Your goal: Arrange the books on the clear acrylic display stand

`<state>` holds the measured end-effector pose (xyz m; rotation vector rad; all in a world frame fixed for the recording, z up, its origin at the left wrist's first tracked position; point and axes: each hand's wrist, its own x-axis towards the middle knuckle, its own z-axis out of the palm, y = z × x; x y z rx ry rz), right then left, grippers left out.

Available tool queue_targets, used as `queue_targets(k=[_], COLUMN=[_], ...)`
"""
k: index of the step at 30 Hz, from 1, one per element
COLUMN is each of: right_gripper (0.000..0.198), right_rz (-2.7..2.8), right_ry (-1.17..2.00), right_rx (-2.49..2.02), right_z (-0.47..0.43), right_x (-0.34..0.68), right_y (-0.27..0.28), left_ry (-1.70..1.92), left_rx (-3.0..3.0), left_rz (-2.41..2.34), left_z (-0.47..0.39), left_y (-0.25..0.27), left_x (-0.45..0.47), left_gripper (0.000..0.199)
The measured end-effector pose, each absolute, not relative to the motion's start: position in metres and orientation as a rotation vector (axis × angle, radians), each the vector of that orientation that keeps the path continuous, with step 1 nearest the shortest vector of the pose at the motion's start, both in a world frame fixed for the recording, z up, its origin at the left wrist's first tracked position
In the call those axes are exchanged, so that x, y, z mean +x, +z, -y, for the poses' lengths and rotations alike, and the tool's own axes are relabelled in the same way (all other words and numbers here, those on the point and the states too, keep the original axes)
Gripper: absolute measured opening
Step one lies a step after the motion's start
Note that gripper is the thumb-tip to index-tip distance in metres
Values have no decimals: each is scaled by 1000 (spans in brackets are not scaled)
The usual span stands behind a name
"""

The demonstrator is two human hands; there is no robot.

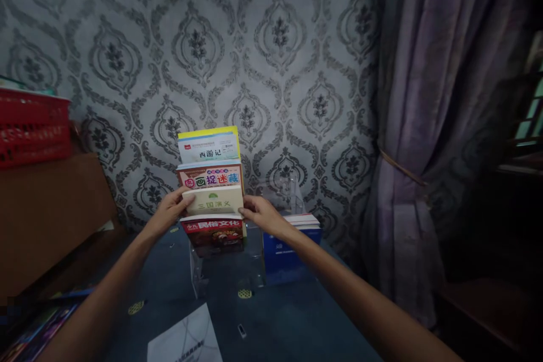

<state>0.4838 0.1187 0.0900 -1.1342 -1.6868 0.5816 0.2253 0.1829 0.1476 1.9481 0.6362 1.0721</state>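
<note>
Between my hands is a cream book (214,201) with green lettering, upright among other books in a clear plastic rack (195,271). My left hand (173,205) grips its left edge, and my right hand (259,214) pinches its right edge. In front of it stands a dark red book (216,236) with a food picture. Behind it rise a colourful brown-edged book (212,176), a pale book (208,148) and a yellow one (231,130). The lower part of the cream book is hidden. Beneath my right forearm, a blue book (291,254) stands in the rack's right side.
A grey-white book (186,339) lies on the dark table (271,322) near me, beside a small dark object (241,331). To the left are a cardboard box (51,215), a red basket (34,127) and colourful books (40,331). A curtain (418,124) hangs at right.
</note>
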Motion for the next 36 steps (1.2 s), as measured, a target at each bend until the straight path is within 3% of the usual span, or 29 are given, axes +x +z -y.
queue_targets(k=[10,25,29,36], right_gripper=[36,41,37,37], right_rz=[1684,1576,1503,1358], right_ry=[665,39,-59,53], right_rx=[-932,-828,-868,-926], right_z=[-104,-23,-32,-61], right_x=[479,571,597,612], right_y=[106,254,262,243], left_ry=[1111,1469,1525,1556], left_rx=[2004,2163,2168,2166], left_rz=[-569,-47,-62,-199], left_z=[-167,-114,-123,-138], left_y=[168,308,313,295], left_x=[227,338,370,395], left_gripper=[51,20,17,13])
